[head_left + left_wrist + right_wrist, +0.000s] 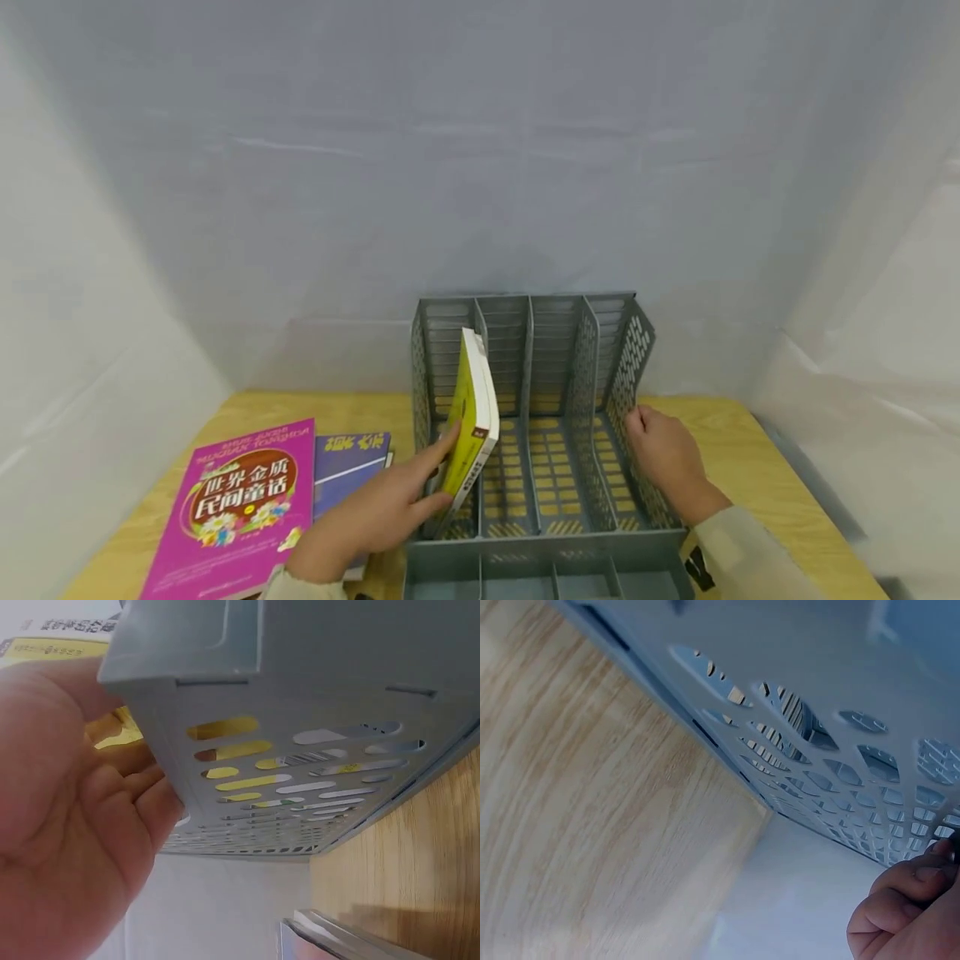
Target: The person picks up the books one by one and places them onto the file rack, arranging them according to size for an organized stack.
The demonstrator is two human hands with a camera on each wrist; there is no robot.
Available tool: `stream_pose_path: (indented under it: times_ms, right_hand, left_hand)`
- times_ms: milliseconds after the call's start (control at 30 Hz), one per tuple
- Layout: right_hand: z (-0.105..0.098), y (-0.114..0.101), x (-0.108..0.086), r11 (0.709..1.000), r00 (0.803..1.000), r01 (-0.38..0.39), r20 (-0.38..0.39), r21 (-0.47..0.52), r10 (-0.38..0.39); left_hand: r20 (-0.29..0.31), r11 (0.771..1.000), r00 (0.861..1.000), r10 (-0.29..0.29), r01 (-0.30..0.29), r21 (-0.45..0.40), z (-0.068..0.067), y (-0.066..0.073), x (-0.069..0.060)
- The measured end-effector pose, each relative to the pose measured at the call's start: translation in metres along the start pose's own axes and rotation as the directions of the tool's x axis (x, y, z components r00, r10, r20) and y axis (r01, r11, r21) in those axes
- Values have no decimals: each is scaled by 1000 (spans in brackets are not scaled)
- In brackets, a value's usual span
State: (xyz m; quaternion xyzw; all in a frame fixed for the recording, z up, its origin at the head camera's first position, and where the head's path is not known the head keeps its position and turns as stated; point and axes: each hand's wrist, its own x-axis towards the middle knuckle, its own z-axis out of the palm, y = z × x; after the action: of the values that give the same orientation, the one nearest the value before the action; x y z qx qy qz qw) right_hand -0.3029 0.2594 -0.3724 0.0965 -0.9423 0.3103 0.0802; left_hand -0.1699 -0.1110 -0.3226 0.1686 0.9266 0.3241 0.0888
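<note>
My left hand (pixel 382 507) grips a yellow-covered book (pixel 467 454) with white page edges. The book stands tilted in the leftmost compartment of a grey slotted desk organizer (pixel 529 350); how deep its lower end sits is hidden. In the left wrist view, the left fingers (pixel 156 801) curl by the edge of the organizer's perforated side wall (pixel 315 757), and yellow shows through its slots. My right hand (pixel 670 457) holds the top edge of the organizer's right wall. The right wrist view has its curled fingers (pixel 892 907) against the perforated wall (pixel 840 765).
Left of the organizer, a magenta book (pixel 232 508) with Chinese lettering partly covers a blue-purple book (pixel 348 471) on the wooden table (pixel 720 425). Small front trays (pixel 517 579) line the organizer's near side. White sheeting (pixel 480 167) encloses the table at the back and sides.
</note>
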Motion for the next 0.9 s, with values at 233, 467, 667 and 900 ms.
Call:
stream_pose_path:
  times_ms: [233,467,667,900]
  right_hand:
    - [-3,1,0,1000,1000,3,3,17,-3]
    - [-6,10,5,983,995,-48,99,178,30]
    - [-22,14,12,991,987,-1,162,134,-21]
    - [-42,1,27,997,978,53,205,-60,-39]
  left_hand:
    - [-53,1000,999,-9,11,26,7,0,4]
    - [-164,993,986,-21,40,112,18,-2,4]
    - [-220,981,975,-10,52,187,24,4,2]
    - [-275,970,961,28,40,238,33,5,2]
